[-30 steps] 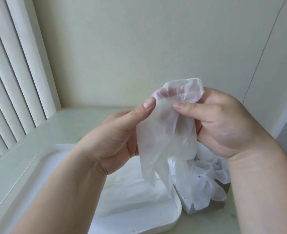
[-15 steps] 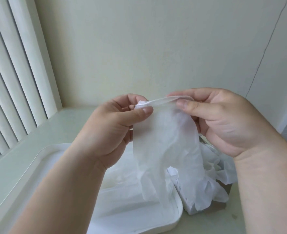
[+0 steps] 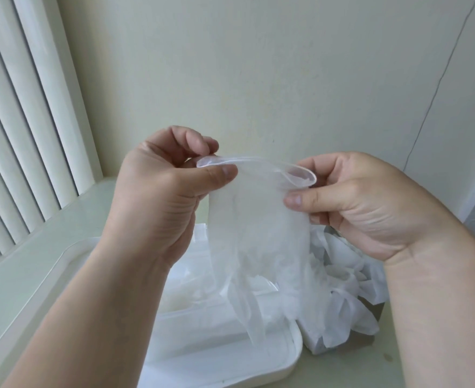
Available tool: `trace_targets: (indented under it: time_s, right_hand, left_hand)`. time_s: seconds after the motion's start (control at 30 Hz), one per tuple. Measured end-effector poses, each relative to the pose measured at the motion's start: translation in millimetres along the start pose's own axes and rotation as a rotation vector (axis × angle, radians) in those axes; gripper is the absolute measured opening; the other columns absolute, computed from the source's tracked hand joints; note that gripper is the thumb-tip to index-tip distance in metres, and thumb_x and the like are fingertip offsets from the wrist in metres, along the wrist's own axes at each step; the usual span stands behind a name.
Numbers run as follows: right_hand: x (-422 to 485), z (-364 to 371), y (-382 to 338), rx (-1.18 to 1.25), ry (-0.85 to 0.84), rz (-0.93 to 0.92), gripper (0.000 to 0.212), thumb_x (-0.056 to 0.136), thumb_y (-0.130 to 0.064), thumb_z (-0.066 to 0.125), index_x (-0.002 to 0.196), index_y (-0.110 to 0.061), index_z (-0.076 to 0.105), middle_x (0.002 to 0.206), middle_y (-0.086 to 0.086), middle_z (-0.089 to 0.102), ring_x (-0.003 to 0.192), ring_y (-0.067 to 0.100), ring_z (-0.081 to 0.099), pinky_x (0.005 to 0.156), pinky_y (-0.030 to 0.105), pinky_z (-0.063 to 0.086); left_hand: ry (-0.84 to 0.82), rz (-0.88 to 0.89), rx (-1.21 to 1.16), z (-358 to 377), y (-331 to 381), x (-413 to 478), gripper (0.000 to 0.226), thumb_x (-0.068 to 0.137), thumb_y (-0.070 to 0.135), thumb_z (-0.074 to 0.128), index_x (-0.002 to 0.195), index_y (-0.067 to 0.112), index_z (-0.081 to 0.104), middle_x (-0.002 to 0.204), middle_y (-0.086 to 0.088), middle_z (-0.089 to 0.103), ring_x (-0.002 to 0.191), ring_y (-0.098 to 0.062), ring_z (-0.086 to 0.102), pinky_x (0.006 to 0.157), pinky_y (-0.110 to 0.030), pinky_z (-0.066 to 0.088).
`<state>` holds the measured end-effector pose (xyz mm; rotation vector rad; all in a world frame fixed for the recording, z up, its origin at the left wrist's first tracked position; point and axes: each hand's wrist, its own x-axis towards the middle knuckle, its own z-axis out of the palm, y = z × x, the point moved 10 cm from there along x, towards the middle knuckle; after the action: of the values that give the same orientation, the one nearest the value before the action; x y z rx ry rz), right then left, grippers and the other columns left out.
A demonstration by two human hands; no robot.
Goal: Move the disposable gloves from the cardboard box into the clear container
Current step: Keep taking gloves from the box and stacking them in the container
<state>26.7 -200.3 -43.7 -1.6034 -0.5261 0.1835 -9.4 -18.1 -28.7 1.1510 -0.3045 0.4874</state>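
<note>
mid-transfer: left hand and right hand each pinched the cuff of one glove, which hung over the clear container. next, probably: lower it in and let go.

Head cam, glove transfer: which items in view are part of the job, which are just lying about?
Job: translucent disposable glove, cuff pinched by left hand and right hand; clear white-rimmed plastic container; heap of white gloves; brown cardboard box, mostly hidden.
Lying about: white vertical blinds; cream wall; thin dark line on it; pale tabletop.
</note>
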Motion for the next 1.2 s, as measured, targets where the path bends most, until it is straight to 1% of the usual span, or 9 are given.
trace_targets:
  time_s: [0.13,0.23,0.33,0.4,0.53,0.67,0.83,1.03,1.2]
  right_hand:
    - [-2,7,-7,0.161,-0.044,-0.026,0.028,0.073,-0.004,0.068,0.1,0.002,0.07,0.094,0.017,0.071,0.082,0.026,0.068,0.068,0.03,0.053]
    - [-4,18,-15,0.288,-0.082,-0.062,0.039,0.081,-0.003,0.063,0.116,0.013,0.059,0.107,0.026,0.068,0.09,0.035,0.068,0.073,0.034,0.056]
    - [-5,23,-21,0.334,-0.075,-0.095,0.04,0.08,-0.006,0.058,0.116,0.011,0.061,0.103,0.026,0.067,0.088,0.033,0.066,0.071,0.031,0.057]
    - [-6,24,-23,0.342,-0.069,-0.095,0.044,0.079,-0.008,0.056,0.118,0.012,0.06,0.1,0.025,0.066,0.088,0.032,0.066,0.071,0.031,0.058]
    - [-6,19,-22,0.319,-0.026,-0.079,0.028,0.092,0.001,0.047,0.114,0.009,0.062,0.1,0.025,0.066,0.089,0.033,0.065,0.072,0.034,0.058]
    - [-8,4,-18,0.194,0.08,-0.039,0.023,0.097,-0.005,0.048,0.099,0.001,0.071,0.086,0.019,0.069,0.07,0.027,0.066,0.059,0.032,0.055]
    - [-16,-59,-14,-0.542,0.445,0.001,0.012,0.085,-0.016,0.074,0.075,-0.014,0.069,0.068,0.005,0.073,0.058,0.018,0.068,0.062,0.039,0.057]
    - [-14,-75,21,-0.981,0.348,0.315,0.028,0.081,-0.037,0.079,0.064,-0.015,0.075,0.069,0.01,0.073,0.071,0.035,0.068,0.069,0.041,0.055]
    - [-7,-75,41,-1.122,0.38,0.441,0.065,0.083,-0.057,0.069,0.05,-0.014,0.034,0.042,-0.001,0.03,0.042,0.022,0.032,0.049,0.03,0.023]
  left_hand:
    - [-0.067,-0.108,-0.051,4,-13,1,0.047,0.058,-0.011,0.071,0.097,0.015,0.064,0.089,-0.003,0.064,0.07,-0.016,0.059,0.068,-0.022,0.053]
    - [-0.249,-0.3,-0.059,17,-40,-6,0.068,0.063,0.008,0.081,0.128,0.01,0.06,0.116,-0.013,0.067,0.098,-0.027,0.067,0.085,-0.038,0.054]
    - [-0.58,-0.444,-0.03,45,-60,-31,0.069,0.079,0.039,0.075,0.14,0.013,0.055,0.135,-0.013,0.061,0.122,-0.029,0.06,0.103,-0.048,0.047]
    - [-0.622,-0.511,-0.046,50,-66,-38,0.062,0.088,0.044,0.063,0.14,0.013,0.054,0.138,-0.015,0.059,0.128,-0.032,0.056,0.109,-0.054,0.041]
    - [-0.459,-0.598,-0.03,38,-68,-37,0.053,0.085,0.041,0.056,0.114,-0.001,0.071,0.113,-0.018,0.072,0.103,-0.027,0.071,0.085,-0.037,0.058]
    - [-0.298,-0.501,0.095,21,-54,-28,0.054,0.087,0.041,0.06,0.111,-0.006,0.069,0.109,-0.021,0.073,0.1,-0.031,0.072,0.085,-0.04,0.06]
    - [0.048,-0.346,-0.054,-8,-36,-6,0.042,0.097,0.031,0.053,0.114,-0.005,0.067,0.107,-0.019,0.074,0.097,-0.03,0.074,0.081,-0.042,0.061]
    - [0.028,-0.48,-0.175,-11,-44,-6,0.044,0.105,0.027,0.036,0.119,-0.003,0.066,0.112,-0.02,0.073,0.095,-0.035,0.073,0.073,-0.043,0.061]
    - [0.055,-0.496,-0.164,-12,-49,-7,0.043,0.105,0.026,0.038,0.121,-0.001,0.066,0.114,-0.021,0.072,0.099,-0.037,0.072,0.072,-0.045,0.061]
